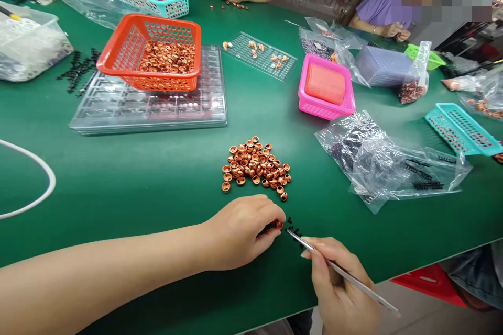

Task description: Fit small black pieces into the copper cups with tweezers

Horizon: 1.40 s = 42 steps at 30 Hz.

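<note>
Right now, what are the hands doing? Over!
Left hand pinching coppery cup. Right hand holding tweezers, tip beside black bits. Cup pile beyond, touching neither hand.

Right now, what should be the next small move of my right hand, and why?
Probably close the tips of the metal tweezers on one small piece: the right hand holds them with the tips right beside the black pieces, and the left hand pinches a copper-coloured cup close by. Whether they already grip one is too small to tell.
</note>
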{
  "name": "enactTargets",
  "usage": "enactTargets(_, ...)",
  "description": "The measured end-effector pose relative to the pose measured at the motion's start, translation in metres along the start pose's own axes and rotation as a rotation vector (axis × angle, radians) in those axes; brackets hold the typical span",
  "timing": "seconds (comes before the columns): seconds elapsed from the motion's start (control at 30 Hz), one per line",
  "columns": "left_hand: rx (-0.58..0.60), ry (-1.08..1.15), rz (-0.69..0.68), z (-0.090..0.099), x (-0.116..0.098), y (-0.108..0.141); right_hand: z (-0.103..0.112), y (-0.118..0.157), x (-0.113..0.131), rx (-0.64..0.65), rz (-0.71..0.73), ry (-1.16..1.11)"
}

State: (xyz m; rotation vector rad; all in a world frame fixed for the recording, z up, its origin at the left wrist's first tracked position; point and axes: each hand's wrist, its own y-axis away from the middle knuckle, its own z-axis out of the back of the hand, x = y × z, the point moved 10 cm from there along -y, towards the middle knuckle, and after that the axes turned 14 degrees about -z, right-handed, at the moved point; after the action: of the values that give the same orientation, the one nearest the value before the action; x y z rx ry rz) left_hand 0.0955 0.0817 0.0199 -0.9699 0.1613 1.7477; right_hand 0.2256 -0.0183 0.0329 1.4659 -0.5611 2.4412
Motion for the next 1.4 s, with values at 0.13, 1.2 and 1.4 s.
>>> enactTargets(0.13,0.013,0.026,-0.029,0.000,-0.002,-0.001,-0.004,0.000,-0.003,0.036,0.041,0.000)
enactTargets(1.2,-0.029,0.012,-0.088,-0.001,-0.001,-0.001,-0.020,-0.003,0.018,0.136,0.162,0.173)
enactTargets(1.4,-0.029,-0.023,-0.109,-0.002,-0.004,-0.001,-0.021,-0.003,0.020,0.140,0.184,0.184)
